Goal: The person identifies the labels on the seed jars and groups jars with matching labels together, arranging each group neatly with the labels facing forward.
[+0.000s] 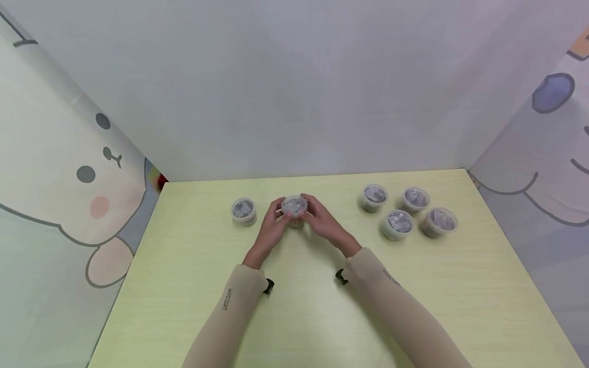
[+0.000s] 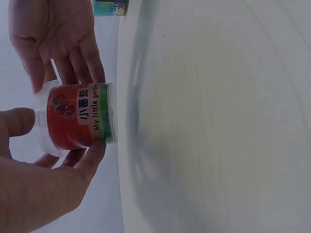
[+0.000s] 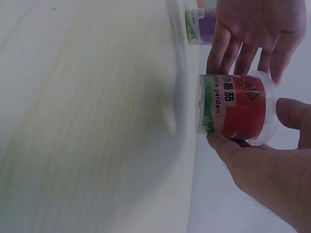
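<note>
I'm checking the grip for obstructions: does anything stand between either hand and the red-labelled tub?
Nothing visible does. The left hand and right hand both hold the red-labelled tub directly, from opposite sides. The lone tub on the left stands apart, beyond the left hand.

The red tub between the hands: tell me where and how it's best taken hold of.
Grip the red tub by its round side wall, just under the clear rim, coming from both sides, left hand and right hand facing each other. It is upright, and the rim juts past the wall, so a hold below should slip less easily.
</note>
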Motion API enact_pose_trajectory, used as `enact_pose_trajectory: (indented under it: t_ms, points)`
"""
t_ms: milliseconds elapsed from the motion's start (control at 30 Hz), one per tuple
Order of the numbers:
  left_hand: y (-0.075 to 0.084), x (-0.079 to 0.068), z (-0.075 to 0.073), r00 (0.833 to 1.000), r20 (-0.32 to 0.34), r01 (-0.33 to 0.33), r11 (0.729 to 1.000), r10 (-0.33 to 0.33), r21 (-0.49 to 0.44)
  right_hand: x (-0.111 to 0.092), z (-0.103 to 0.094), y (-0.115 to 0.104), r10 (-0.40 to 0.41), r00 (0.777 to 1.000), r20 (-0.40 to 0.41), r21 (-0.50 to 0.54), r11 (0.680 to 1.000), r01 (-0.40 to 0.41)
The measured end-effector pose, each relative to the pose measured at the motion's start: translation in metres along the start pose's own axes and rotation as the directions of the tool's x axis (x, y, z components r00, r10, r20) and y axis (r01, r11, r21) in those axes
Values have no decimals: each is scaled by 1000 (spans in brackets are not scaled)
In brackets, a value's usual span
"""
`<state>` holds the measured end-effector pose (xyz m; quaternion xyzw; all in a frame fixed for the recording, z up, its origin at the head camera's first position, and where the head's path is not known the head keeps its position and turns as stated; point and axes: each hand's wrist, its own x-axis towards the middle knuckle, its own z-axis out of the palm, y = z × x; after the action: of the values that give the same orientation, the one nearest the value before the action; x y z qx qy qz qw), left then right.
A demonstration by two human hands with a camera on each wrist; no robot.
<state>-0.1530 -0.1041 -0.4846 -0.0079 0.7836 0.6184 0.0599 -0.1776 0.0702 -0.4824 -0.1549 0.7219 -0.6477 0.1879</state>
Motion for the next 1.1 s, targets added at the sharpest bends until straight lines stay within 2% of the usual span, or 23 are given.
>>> enact_pose_trajectory:
  t_ms: [200, 433, 567, 700, 733, 900, 1100]
  points:
    - [-2, 5, 0, 1000, 0, 11, 1000, -11, -1, 4, -2, 2, 1, 1000, 6, 5, 1000, -1]
    - [-5, 10, 0, 1000, 17, 4, 1000, -4, -8, 5, 0, 5, 0, 1000, -29, -15, 1000, 0]
    - [-2, 11, 0, 999, 35, -1, 1000, 1, -10, 4, 0, 0, 8, 1000, -28, -4, 1000, -8]
    - [-4, 14, 1, 1000, 21, -15, 1000, 15, -5, 7, 0, 1, 21, 999, -34, -2, 1000, -22]
    - [-9, 16, 1, 1000, 15, -16, 1000, 16, -4, 8, 0, 3, 28, 999, -36, 5, 1000, -28]
    - [-11, 18, 3, 1000, -1, -20, 1000, 20, 9, 7, -1, -5, 41, 999, -11, 46, 998, -41]
    - [-13, 19, 4, 999, -4, -37, 999, 37, 7, 11, 1, 6, 33, 998, -55, 17, 999, -32]
